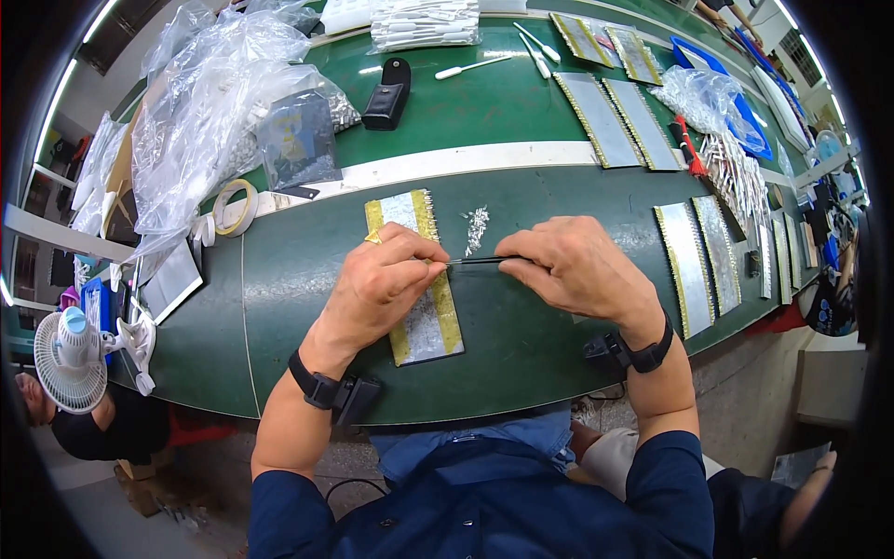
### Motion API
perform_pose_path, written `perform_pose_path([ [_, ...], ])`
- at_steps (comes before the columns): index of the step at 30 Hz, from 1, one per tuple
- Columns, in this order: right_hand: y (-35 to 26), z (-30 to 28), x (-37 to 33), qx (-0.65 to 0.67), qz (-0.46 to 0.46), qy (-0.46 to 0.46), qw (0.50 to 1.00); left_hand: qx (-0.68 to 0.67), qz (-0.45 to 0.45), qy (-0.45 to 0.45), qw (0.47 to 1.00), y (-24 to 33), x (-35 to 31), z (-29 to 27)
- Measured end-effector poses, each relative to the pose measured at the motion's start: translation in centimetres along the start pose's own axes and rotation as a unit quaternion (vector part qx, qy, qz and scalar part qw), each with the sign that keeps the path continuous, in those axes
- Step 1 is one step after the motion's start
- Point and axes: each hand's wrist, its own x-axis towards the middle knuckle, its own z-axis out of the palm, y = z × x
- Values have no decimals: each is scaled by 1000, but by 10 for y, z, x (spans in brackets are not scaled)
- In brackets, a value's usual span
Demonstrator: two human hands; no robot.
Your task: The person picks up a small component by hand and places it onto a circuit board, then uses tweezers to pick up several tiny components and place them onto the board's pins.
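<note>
My right hand [582,265] grips thin dark tweezers [480,261], which point left toward the fingers of my left hand. Thumb and forefinger of my left hand [377,284] are pinched together at the tweezers' tip, over a flat strip board [430,343]. Whatever sits in that pinch is too small to make out. The board has a grey-white middle and yellow long edges, with tiny pieces lined along its upper right edge. Just right of the board lies a small heap of tiny silvery-white parts [476,229].
More strip boards [687,270] lie at the right, others [615,121] at the back right. Clear plastic bags [223,121], a tape roll [235,207] and a small fan [73,359] occupy the left. A black pouch [386,95] and white swab-like sticks [473,68] are behind.
</note>
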Motion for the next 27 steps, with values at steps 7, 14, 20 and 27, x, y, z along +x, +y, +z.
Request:
perform_pose_path([
  [7, 1, 3, -1, -8, -3, -6, 1000, 4, 4, 0, 1000, 0, 0, 1],
  [14, 1, 2, -1, -10, -7, -8, 1000, 8, 1, -7, 1000, -1, -1, 2],
  [20, 3, 3, 0, -17, -16, 3, 1000, -14, -12, 4, 1000, 1, 2, -3],
  [27, 2, 12, 5, -137, -62, 9, 989, 58, -124, 51, 989, -4, -2, 2],
])
